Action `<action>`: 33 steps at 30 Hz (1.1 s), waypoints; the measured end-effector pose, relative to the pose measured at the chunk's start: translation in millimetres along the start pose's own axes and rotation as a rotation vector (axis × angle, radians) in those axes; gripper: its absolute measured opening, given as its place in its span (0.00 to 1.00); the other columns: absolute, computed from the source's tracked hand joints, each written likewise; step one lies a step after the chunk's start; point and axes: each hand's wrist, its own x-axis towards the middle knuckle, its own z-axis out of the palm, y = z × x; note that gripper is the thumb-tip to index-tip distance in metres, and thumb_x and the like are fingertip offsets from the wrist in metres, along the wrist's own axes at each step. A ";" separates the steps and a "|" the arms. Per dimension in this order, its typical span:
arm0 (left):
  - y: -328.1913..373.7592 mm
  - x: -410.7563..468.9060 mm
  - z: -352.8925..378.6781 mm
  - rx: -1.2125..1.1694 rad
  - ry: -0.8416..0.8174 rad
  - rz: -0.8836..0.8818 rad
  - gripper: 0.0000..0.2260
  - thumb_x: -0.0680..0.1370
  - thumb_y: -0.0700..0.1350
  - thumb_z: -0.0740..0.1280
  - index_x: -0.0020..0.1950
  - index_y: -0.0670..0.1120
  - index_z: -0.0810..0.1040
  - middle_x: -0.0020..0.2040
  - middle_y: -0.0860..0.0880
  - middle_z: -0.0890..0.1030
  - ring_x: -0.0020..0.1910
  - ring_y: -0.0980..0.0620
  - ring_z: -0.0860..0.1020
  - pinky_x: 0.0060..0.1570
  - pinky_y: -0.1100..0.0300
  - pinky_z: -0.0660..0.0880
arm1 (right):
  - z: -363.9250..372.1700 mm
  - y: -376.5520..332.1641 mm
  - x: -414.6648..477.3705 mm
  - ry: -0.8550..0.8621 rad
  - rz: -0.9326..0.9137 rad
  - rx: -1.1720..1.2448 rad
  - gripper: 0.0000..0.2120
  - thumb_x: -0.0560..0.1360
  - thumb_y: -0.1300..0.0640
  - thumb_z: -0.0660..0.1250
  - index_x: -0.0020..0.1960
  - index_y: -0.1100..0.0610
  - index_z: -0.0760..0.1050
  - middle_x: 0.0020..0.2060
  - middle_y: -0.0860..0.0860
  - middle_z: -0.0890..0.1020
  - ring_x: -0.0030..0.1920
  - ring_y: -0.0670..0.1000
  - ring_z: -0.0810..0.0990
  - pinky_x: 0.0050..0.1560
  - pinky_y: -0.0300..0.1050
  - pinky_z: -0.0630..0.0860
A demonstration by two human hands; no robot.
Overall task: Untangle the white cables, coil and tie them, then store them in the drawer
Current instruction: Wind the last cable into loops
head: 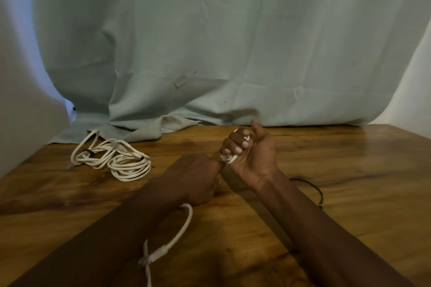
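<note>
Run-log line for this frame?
phase: coiling | right hand: grips coil | left hand: holds cable tail | spare cables: on table, left | drawer: unseen

Your right hand (pixel 250 154) covers most of the white cable (pixel 229 158) it grips, so you cannot count the turns. Your left hand (pixel 193 179) is blurred and its fingers are hidden under it. The cable's loose end leaves at the bottom edge. Your right forearm (pixel 314 228) hides part of a black cord (pixel 312 187).

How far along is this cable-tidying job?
Done: two coils lie tied on the table. In hand: the right hand grips a part-wound cable, its tail trailing under the left hand. Left: finish, tie with the black tie, store all; no drawer shows.
</note>
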 end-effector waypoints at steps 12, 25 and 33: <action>-55.4 -0.2 0.0 -0.930 -0.208 -0.217 0.19 0.76 0.55 0.77 0.60 0.44 0.83 0.43 0.50 0.80 0.34 0.59 0.74 0.36 0.63 0.71 | -10.5 2.6 -10.0 -0.217 -0.574 -1.744 0.25 0.80 0.34 0.50 0.50 0.55 0.68 0.41 0.48 0.75 0.44 0.49 0.74 0.48 0.51 0.71; -75.4 -31.1 -52.2 -1.103 0.176 -0.248 0.04 0.77 0.39 0.73 0.48 0.43 0.88 0.42 0.42 0.86 0.34 0.50 0.82 0.34 0.62 0.77 | -8.4 19.6 -4.5 -0.248 -0.225 -1.352 0.26 0.85 0.39 0.51 0.33 0.50 0.70 0.26 0.44 0.70 0.26 0.45 0.67 0.32 0.42 0.64; -73.1 -20.5 -41.3 -0.568 0.686 -0.170 0.05 0.77 0.54 0.75 0.43 0.55 0.87 0.36 0.60 0.85 0.36 0.62 0.81 0.38 0.60 0.74 | 5.1 20.2 -5.9 -0.348 0.332 -0.561 0.21 0.81 0.39 0.55 0.36 0.51 0.69 0.22 0.45 0.61 0.21 0.45 0.58 0.30 0.46 0.53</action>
